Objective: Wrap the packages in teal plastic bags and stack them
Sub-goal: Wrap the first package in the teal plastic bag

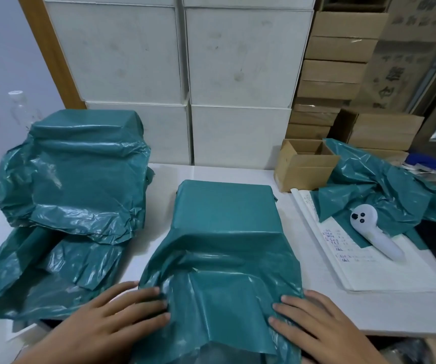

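Observation:
A box-shaped package (224,211) sits in the middle of the white table, covered by a teal plastic bag whose loose open end (219,306) spills toward me over the table's near edge. My left hand (117,313) lies flat, fingers spread, pressing the left side of that loose end. My right hand (314,321) presses its right side the same way. At the left stands a stack of wrapped teal packages (80,174), with more loose teal plastic (40,271) spread under and in front of it.
Spare teal bags (390,190) lie crumpled at the right, with a white controller (372,229) on them and a paper notebook (356,261) beneath. A small open cardboard box (303,164) stands behind. White boxes (174,74) and brown cartons (335,74) line the back.

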The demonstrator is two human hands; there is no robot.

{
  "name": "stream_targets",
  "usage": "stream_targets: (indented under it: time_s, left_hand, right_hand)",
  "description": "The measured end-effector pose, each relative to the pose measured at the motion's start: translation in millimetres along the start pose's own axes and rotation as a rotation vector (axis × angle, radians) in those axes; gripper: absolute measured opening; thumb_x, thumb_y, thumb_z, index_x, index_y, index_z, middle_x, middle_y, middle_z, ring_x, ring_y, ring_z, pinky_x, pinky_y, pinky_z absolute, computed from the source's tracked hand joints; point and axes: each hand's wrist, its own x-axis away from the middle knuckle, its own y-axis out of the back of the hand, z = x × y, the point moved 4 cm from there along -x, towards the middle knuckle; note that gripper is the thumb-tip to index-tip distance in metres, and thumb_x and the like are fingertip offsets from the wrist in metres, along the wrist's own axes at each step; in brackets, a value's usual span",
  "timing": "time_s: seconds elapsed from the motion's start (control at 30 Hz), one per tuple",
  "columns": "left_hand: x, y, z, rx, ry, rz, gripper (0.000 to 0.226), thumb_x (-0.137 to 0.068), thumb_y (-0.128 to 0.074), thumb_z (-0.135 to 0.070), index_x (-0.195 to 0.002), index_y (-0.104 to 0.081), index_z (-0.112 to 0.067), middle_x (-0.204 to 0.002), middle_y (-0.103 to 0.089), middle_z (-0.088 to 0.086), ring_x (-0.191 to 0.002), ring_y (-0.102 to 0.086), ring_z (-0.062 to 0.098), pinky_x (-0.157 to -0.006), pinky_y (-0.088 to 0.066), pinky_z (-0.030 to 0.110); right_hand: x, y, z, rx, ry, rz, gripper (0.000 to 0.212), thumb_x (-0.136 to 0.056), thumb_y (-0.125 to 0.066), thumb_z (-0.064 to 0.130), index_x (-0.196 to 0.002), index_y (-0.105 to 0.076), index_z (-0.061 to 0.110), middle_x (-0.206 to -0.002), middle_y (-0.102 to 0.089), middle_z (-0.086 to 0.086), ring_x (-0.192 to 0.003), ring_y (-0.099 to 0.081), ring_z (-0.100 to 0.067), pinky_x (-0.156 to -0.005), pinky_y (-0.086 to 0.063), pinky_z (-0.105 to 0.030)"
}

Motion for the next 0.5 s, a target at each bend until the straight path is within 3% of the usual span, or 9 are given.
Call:
stream_targets:
  time_s: [0.03,0.13,0.23,0.3,0.37,0.43,0.5]
  left_hand:
    - [-3.1,5.0,-2.8,0.019,0.009,-0.045,0.042,-0.11,-0.043,-0.028,-0.144,-0.066,-0.027,-0.148,-0.062,-0.012,-0.14,-0.057,0.013,-0.111,-0.043,0.037]
    - [-19.6,27.4,-3.3,0.106,0.1,-0.226,0.052,-0.115,-0.029,-0.027,-0.114,-0.081,-0.021,-0.12,-0.075,-0.012,-0.116,-0.07,0.006,-0.098,-0.049,0.03]
    - [-36.2,46.2,13.7,0.369,0.322,-0.42,0.048,-0.112,-0.04,-0.031,-0.097,-0.081,-0.013,-0.101,-0.077,-0.01,-0.09,-0.074,0.01,-0.077,-0.055,0.025]
    - [-48.6,56.8,29.4,0.53,0.49,-0.494,0.04,-0.107,-0.054,-0.046,-0.094,-0.077,-0.016,-0.087,-0.073,-0.011,-0.074,-0.067,0.007,-0.066,-0.052,0.021]
    - [-65.5,64.9,47.2,0.634,0.617,-0.571,0.031,-0.101,-0.062,-0.048,-0.095,-0.076,-0.021,-0.085,-0.074,-0.007,-0.072,-0.069,0.011,-0.066,-0.056,0.025]
    - [-87.6,68.3,66.7,0.755,0.73,-0.616,0.028,-0.097,-0.063,-0.039,-0.1,-0.078,-0.016,-0.091,-0.078,0.003,-0.082,-0.073,0.027,-0.072,-0.06,0.039]
    - [-109.4,65.7,84.6,0.899,0.809,-0.629,0.026,-0.099,-0.061,-0.031,-0.104,-0.077,-0.012,-0.098,-0.078,0.011,-0.088,-0.073,0.029,-0.078,-0.06,0.043]
  right_hand:
    - [-3.2,0.0,-1.9,0.008,0.008,-0.026,0.055,-0.113,-0.028,0.037,-0.121,-0.081,0.027,-0.125,-0.077,0.005,-0.131,-0.056,-0.013,-0.111,-0.037,-0.042]
    - [-16.0,8.7,-11.7,-0.023,-0.02,-0.084,0.06,-0.115,-0.025,0.032,-0.111,-0.084,0.028,-0.116,-0.078,0.013,-0.12,-0.063,-0.006,-0.108,-0.037,-0.039]
    - [-31.9,32.0,-29.6,-0.319,-0.224,-0.177,0.049,-0.114,-0.032,0.032,-0.11,-0.08,0.028,-0.108,-0.075,0.015,-0.108,-0.067,-0.004,-0.097,-0.042,-0.033]
    - [-43.5,48.9,-47.4,-0.583,-0.424,-0.237,0.027,-0.108,-0.05,0.026,-0.111,-0.077,0.029,-0.108,-0.074,0.014,-0.105,-0.067,-0.01,-0.09,-0.048,-0.032]
    - [-60.3,60.2,-63.8,-0.778,-0.644,-0.248,0.022,-0.103,-0.062,0.02,-0.107,-0.077,0.035,-0.105,-0.077,0.014,-0.1,-0.069,-0.01,-0.086,-0.052,-0.026]
    - [-81.3,66.7,-79.3,-0.852,-0.785,-0.277,0.019,-0.102,-0.064,0.025,-0.096,-0.078,0.037,-0.099,-0.079,0.018,-0.096,-0.07,-0.003,-0.082,-0.049,-0.015]
    - [-100.6,64.9,-97.1,-0.921,-0.899,-0.3,0.02,-0.103,-0.061,0.024,-0.094,-0.079,0.028,-0.097,-0.08,0.014,-0.093,-0.073,-0.005,-0.081,-0.052,-0.021]
